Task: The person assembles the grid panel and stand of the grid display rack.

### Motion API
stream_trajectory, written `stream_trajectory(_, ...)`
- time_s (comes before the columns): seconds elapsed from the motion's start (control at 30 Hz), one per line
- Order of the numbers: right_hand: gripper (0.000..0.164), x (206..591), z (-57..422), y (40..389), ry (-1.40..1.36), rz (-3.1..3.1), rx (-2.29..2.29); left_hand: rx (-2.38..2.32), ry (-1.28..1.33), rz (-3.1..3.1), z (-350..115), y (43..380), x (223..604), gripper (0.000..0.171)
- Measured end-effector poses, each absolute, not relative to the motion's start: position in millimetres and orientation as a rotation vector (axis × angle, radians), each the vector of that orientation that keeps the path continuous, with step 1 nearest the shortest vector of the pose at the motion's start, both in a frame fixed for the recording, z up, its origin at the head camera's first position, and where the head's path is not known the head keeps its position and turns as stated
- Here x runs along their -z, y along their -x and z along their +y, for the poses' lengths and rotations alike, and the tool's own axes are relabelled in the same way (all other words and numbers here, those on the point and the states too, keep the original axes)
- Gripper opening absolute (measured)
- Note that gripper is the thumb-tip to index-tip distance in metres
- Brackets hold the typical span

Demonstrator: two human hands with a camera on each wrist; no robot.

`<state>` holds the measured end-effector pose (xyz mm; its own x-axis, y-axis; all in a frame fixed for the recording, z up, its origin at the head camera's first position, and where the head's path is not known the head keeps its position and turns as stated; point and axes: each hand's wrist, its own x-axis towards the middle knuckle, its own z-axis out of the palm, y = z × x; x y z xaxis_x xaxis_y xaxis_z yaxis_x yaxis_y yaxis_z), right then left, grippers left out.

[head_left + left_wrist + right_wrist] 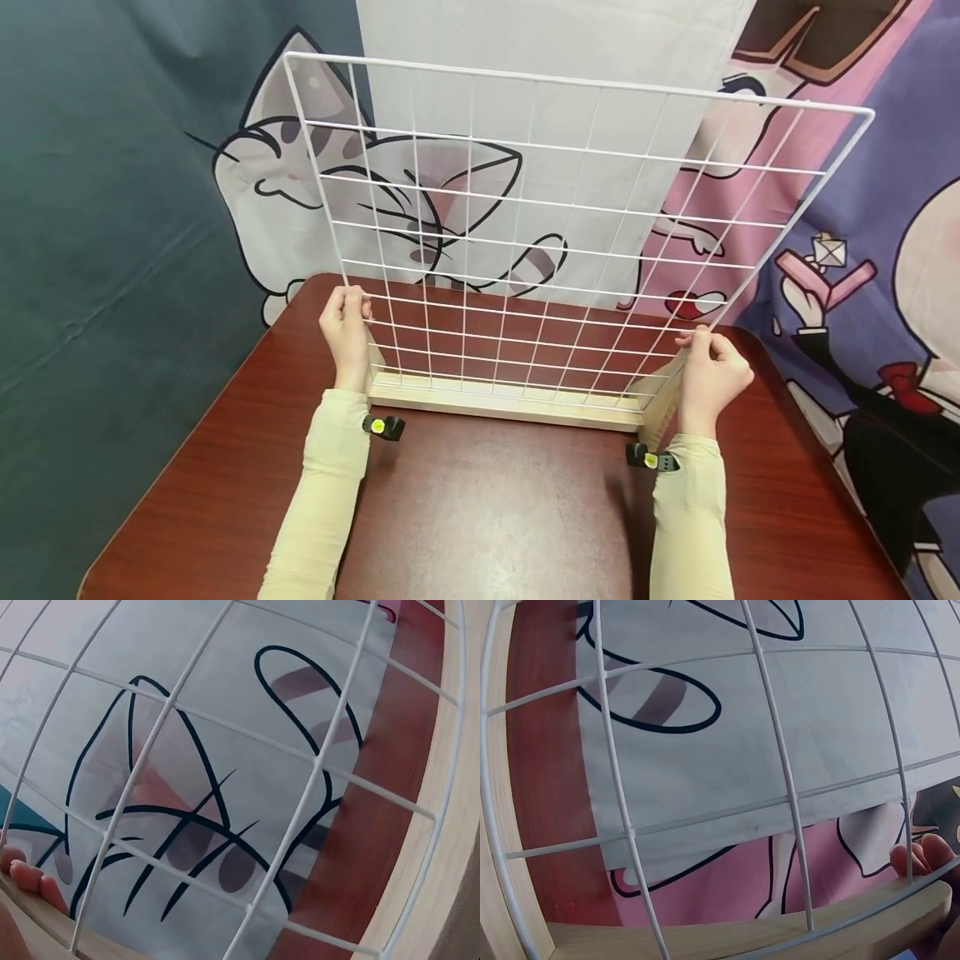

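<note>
A white wire grid panel (525, 75) stands upright, tilted back, with its lower edge at a light wooden frame (510, 406) on the table. My left hand (347, 329) grips the panel's left side, where it meets the frame's side piece. On the right side, my right hand (712, 375) pinches the panel's edge near the top of the other wooden side piece (660, 408). Fingertips (28, 877) curl over the wood in the left wrist view. The right wrist view shows fingertips (922, 855) behind the wire, beside a wooden piece (705, 941).
The reddish-brown table (495, 492) extends toward me and to both sides of the frame. Behind it hangs a cloth backdrop (585, 33) with cartoon cats and figures. Black straps with small cameras (386, 428) sit on both wrists.
</note>
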<state>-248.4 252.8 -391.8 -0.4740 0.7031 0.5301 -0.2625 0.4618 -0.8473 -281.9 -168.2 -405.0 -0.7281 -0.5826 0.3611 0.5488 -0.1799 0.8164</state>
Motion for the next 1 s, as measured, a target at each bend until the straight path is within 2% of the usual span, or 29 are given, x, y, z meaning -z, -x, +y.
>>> stream_trajectory(0.27,0.032,385.5,246.1,248.7,0.37,-1.64,-1.26,1.987,-0.021,-1.255,-164.0,302.5,411.0,0.017)
stream_trajectory(0.7,0.03,394.7,262.7,290.8,0.373,-1.666,-1.245,1.972,0.012,-1.275,-154.9,344.2,417.6,0.029)
stream_trajectory(1.0,0.031,401.0,257.2,312.0,0.365,-1.657,-1.395,1.922,0.003,-1.338,-155.2,344.3,397.1,0.031)
